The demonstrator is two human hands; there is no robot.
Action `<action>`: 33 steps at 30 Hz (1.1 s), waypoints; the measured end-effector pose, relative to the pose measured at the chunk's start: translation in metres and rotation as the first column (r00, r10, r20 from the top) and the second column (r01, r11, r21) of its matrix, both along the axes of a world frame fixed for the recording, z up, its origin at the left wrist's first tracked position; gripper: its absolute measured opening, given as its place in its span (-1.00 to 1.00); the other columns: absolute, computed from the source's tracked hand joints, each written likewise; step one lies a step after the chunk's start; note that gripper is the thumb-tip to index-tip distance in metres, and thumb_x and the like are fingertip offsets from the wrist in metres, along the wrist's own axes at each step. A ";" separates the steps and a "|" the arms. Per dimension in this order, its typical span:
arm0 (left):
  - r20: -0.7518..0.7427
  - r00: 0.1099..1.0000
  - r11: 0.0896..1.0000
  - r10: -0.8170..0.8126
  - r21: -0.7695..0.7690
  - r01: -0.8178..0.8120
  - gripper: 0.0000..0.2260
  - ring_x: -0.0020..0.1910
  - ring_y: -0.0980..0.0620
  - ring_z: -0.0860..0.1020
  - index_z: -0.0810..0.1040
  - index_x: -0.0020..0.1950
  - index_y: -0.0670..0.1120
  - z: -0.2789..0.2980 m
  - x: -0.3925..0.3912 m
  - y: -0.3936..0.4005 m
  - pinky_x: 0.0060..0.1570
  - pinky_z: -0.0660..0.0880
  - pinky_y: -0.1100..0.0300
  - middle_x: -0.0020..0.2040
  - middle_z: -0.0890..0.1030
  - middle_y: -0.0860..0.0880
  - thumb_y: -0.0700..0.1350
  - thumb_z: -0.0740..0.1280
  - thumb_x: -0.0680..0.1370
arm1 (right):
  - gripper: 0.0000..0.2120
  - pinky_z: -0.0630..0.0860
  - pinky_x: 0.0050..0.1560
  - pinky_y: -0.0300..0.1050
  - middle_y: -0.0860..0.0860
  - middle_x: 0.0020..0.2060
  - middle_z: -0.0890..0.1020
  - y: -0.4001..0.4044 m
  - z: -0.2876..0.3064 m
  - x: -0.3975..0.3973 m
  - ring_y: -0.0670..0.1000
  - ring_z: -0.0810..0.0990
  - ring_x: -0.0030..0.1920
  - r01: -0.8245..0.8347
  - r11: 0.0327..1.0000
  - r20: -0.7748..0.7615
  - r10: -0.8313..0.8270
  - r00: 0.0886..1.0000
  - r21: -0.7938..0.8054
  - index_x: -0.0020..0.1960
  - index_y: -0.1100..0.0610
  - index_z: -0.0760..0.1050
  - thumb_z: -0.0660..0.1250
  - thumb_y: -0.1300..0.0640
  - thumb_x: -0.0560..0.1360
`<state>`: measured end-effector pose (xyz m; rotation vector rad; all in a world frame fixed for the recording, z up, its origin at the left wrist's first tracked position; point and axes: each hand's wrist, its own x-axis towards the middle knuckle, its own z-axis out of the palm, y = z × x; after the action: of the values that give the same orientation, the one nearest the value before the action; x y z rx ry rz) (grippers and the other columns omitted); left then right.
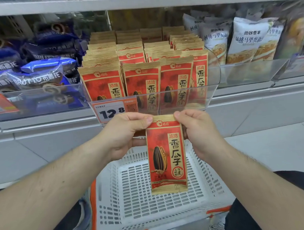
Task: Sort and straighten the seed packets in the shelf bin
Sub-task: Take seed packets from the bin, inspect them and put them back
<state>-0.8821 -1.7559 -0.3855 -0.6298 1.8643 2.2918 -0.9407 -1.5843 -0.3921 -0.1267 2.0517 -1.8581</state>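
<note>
Hanging upright between both hands, one red-and-gold seed packet (166, 153) is held by its top corners only: the left hand (125, 133) pinches the upper left corner between thumb and forefinger, the right hand (199, 131) pinches the upper right corner the same way, and the rest of the packet dangles free below the grip, its printed face toward the camera. It hangs in front of and below the clear shelf bin (214, 73), over a white perforated basket (133, 182) with orange trim.

Inside the bin, rows of matching packets (140, 76) stand upright in roughly four columns — the front ones fairly level, the right-hand front packet sitting a little higher and overlapped by its neighbour. The bin's clear front lip, carrying a price tag (110, 111) reading 12.8, lies just above the hands. Open air separates the held packet from that lip.

Blue snack bags (40, 75) fill the bin to the left, white bags (249, 41) the one to the right. The lower halves of the front packets blur behind the reflective plastic, and the back rows are probably the same product, though only their gold tops show
</note>
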 end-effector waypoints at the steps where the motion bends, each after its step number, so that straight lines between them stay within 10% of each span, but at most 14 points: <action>1: -0.006 1.000 1.000 -0.001 -0.001 0.001 -0.66 -0.17 0.00 0.68 0.68 0.04 -0.21 -0.001 0.001 -0.001 -0.21 0.67 0.07 -0.12 0.72 -0.12 -0.08 0.44 0.33 | -0.66 0.37 -0.44 -0.29 0.01 -0.50 0.51 -0.001 0.000 0.001 -0.12 0.44 -0.53 0.000 1.000 0.003 0.000 1.000 0.001 -0.32 0.17 0.44 0.27 0.15 0.62; 33: -0.167 0.986 0.972 0.030 -0.223 -0.068 -0.92 -0.21 -0.02 0.68 0.71 -0.06 -0.17 -0.011 0.005 -0.008 -0.27 0.62 0.20 -0.13 0.74 -0.15 -0.24 0.42 0.50 | -0.70 0.35 -0.36 -0.17 0.00 -0.53 0.48 -0.010 -0.009 0.006 -0.08 0.37 -0.51 0.009 1.000 0.071 -0.007 0.997 -0.024 -0.30 0.18 0.47 0.26 0.17 0.61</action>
<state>-0.8771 -1.7638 -0.3970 -0.5347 2.2347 2.2377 -0.9352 -1.5939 -0.4007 -0.0579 1.9858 -1.8655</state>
